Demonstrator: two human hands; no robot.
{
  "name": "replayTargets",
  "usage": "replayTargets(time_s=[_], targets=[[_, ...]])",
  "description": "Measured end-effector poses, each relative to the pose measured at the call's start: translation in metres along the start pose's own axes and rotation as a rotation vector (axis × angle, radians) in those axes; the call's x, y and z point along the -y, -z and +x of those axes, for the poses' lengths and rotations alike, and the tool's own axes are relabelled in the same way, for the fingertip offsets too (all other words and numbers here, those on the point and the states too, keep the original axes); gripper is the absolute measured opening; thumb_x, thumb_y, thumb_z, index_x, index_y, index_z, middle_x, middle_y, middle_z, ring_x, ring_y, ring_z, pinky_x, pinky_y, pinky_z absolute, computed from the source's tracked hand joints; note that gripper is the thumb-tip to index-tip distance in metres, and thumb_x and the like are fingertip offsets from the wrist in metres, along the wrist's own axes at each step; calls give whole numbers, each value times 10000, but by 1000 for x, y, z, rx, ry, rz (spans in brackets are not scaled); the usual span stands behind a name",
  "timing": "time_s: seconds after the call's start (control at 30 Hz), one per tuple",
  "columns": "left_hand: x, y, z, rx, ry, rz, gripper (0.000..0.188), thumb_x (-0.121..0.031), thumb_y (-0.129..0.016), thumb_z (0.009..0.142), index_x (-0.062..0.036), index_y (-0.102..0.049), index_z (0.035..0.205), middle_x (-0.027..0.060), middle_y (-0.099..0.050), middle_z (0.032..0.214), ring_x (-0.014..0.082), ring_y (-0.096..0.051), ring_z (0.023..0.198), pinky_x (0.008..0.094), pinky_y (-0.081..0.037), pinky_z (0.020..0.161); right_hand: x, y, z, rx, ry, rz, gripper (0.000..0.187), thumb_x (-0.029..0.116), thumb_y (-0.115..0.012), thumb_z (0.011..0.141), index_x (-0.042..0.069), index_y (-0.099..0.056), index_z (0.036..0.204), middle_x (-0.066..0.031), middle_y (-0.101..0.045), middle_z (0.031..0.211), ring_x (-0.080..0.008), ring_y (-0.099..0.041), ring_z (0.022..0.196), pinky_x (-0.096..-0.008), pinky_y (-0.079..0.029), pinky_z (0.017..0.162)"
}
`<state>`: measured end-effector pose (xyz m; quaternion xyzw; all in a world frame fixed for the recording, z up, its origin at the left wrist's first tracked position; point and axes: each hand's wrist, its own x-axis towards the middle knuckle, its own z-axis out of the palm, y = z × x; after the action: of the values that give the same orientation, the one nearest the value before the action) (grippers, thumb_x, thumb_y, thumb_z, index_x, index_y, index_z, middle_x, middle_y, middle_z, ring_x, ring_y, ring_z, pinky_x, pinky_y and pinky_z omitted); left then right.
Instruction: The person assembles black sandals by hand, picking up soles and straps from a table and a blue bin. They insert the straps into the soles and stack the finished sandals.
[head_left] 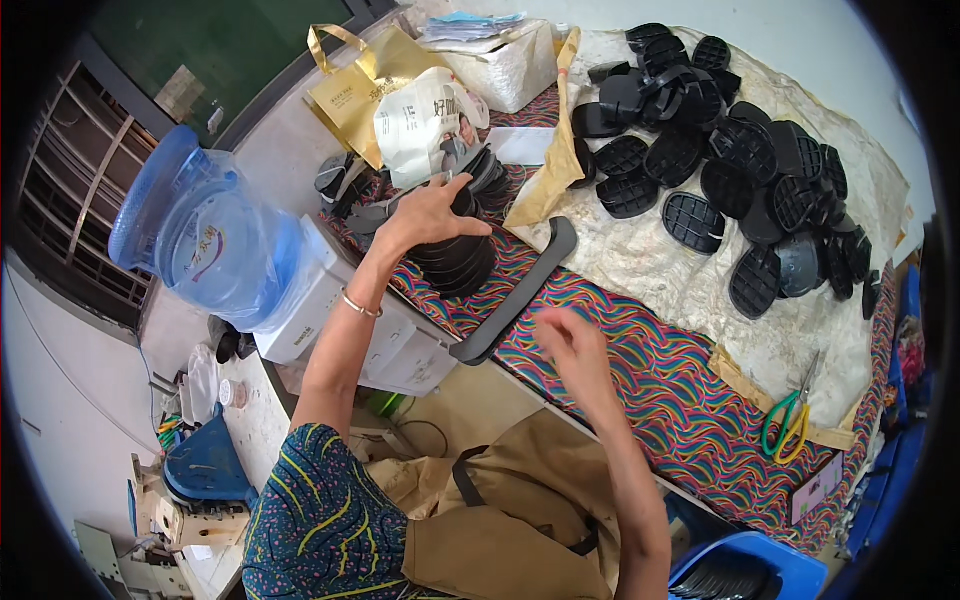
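My left hand [435, 213] reaches over a stack of dark curved strap pieces [455, 265] on the table. Its thumb and forefinger are spread apart at the top of the stack, and the other fingers are partly hidden. To the right of the stack lies a long grey-black strap [520, 290], its near end at the table's front edge. My right hand [572, 345] hovers just right of that strap, its fingers curled in and slightly blurred. Nothing shows in it.
Many black slipper soles [690, 220] lie heaped on a pale sheet [630, 265] at the right. Scissors [790, 415] and a phone [817, 487] rest nearer me. Behind the stack stand a white bag [415, 125] and a gold bag [345, 100]. A water bottle [225, 230] stands left; a blue bin [795, 570] sits low right.
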<state>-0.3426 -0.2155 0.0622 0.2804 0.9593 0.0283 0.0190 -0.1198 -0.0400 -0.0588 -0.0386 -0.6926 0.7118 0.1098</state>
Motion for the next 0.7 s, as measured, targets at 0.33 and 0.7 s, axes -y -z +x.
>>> replayTargets(time_s=[0.33, 0.7], targets=[[-4, -17, -55, -294, 20, -123, 835, -348, -818, 723, -125, -442, 1435, 190, -524, 1280, 406, -517, 1186, 469, -444, 984, -79, -93, 141, -15, -158, -242, 420, 94, -596, 812, -46, -589, 1208, -153, -675, 998, -263, -655, 953, -360, -499, 861], [16, -59, -115, -691, -57, -384, 776, -218, -834, 731, -27, -484, 1397, 178, -526, 1329, 337, -504, 1229, 414, -368, 1079, -58, -113, 117, 107, -89, 273, 483, 87, -643, 659, -20, -664, 1130, -109, -700, 978, -200, -633, 933, -343, -501, 832]])
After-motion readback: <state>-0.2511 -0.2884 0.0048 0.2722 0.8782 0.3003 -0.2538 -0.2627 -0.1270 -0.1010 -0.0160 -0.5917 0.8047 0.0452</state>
